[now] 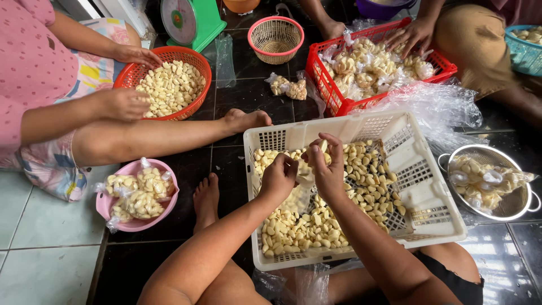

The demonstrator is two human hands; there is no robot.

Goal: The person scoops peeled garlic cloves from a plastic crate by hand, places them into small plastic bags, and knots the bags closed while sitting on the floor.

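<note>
Two hands meet over the white crate [429, 217] of peeled garlic cloves [299, 226]: the left hand [278, 178] and right hand [327, 166] each pinch, fingers curled shut, the mouth of a small clear plastic bag [302, 189] hanging between them. From the hands, the loose cloves spread from three o'clock round to seven o'clock. A red crate [339, 104] of filled bags sits at one o'clock, a pink bowl [107, 206] at nine o'clock, and an orange basket [192, 101] at ten o'clock.

Single head-worn view, looking steeply down, close over the white crate [435, 226] (lap-level), floor beyond
</note>
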